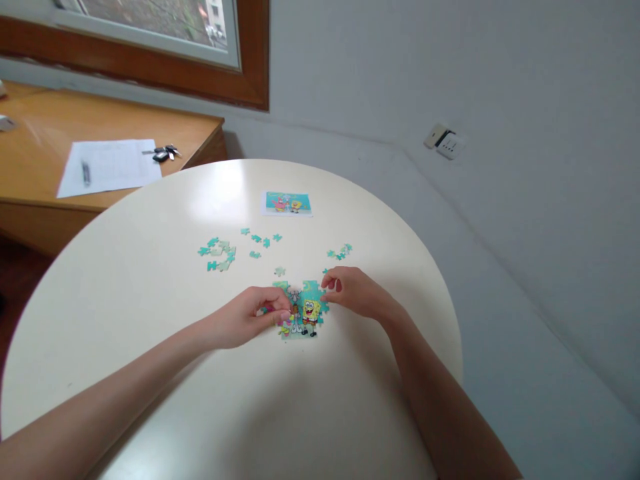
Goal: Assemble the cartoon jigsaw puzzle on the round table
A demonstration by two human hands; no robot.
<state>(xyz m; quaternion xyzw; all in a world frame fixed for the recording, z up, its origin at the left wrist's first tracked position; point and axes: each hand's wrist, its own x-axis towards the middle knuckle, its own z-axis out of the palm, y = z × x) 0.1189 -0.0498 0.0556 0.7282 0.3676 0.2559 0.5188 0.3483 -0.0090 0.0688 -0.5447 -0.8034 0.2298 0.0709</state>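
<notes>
A partly joined jigsaw puzzle (310, 293) with cartoon characters lies flat on the white table, a yellow square figure at its right. My left hand (253, 317) is over the puzzle's left side, thumb and forefinger pinched close together. Whatever may be between them is too small to make out, and the hand covers part of the picture. At the upper right edge of the puzzle is my right hand (357, 291), its fingers curled and thumb and forefinger slightly apart with nothing visible between them. A small teal puzzle piece (325, 271) shows just beyond its fingertips.
Loose puzzle pieces (220, 250) form a group at the left, with several others scattered behind the puzzle and a few pieces (343, 253) at the right. The picture card (287, 204) lies farther back. Beyond the round table (150, 373), a wooden desk holds paper and keys (165, 153).
</notes>
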